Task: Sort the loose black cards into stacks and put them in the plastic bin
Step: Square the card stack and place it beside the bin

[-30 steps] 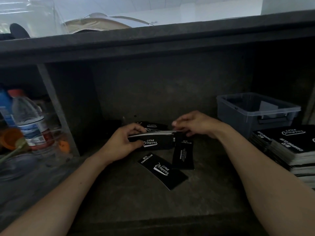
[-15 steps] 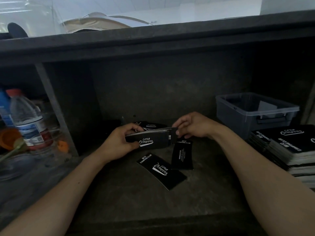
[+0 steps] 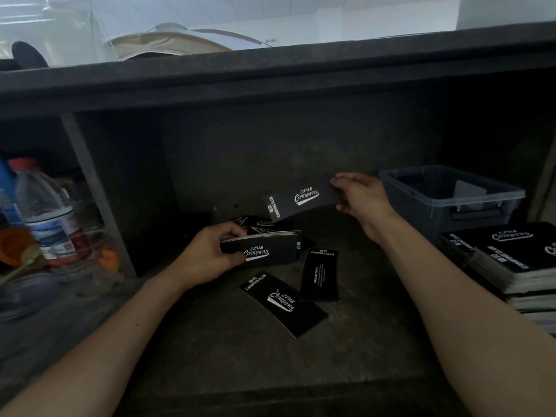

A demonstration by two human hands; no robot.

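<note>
My left hand (image 3: pixel 207 257) grips a stack of black cards (image 3: pixel 264 248) low over the dark shelf floor. My right hand (image 3: pixel 361 200) pinches a single black card (image 3: pixel 304 200) by its right end, lifted above and to the right of the stack. Two loose black cards lie flat in front: one with the logo (image 3: pixel 282 302), one with small text (image 3: pixel 320 275). A few more cards (image 3: pixel 255 221) lie behind the stack, partly hidden. The clear plastic bin (image 3: pixel 451 200) stands at the right, beyond my right hand.
Tall piles of black cards (image 3: pixel 511 257) stand at the right, in front of the bin. A shelf divider (image 3: pixel 93 191) at the left separates a water bottle (image 3: pixel 45 212) and clutter. A dark shelf top (image 3: pixel 270 73) runs overhead.
My right hand has lifted a single card up and to the right, away from the stack. My left hand still holds the stack in about the same place.
</note>
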